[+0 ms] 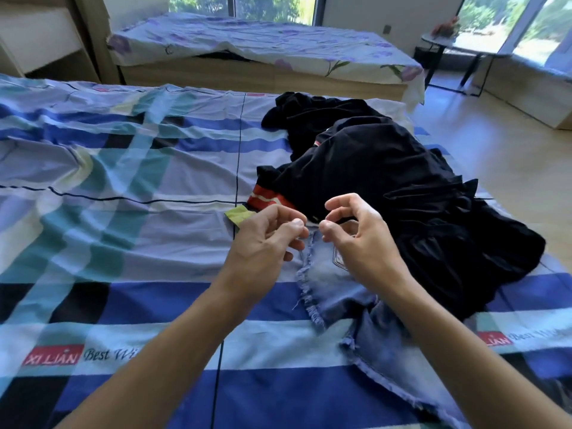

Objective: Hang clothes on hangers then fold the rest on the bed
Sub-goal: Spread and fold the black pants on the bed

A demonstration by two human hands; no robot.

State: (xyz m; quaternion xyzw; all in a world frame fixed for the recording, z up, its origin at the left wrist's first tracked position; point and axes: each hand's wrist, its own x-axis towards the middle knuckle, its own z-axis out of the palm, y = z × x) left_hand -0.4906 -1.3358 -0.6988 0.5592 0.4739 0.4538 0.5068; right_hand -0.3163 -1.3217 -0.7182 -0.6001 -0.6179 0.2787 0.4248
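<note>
1. Forearms enter from the bottom edge. Beneath them the denim shorts (328,283) lie on the plaid bed sheet (123,187), frayed hems toward the camera, waistband end against the black clothes pile (387,168).
2. Left hand (266,239) and right hand (359,236) sit close together over the waistband, fingers curled. Whether either pinches the denim cannot be told.
3. Judged step: the folding stage, starting on the shorts. No hanger is in view.
4. Next move calls for a sure hold on both waistband corners, then drawing the shorts clear of the pile onto bare sheet.
5. Obscured:
   - The hands cover the waistband.
   - Garments within the pile cannot be told apart.
   - A red-striped item (269,196) is partly buried.
</note>
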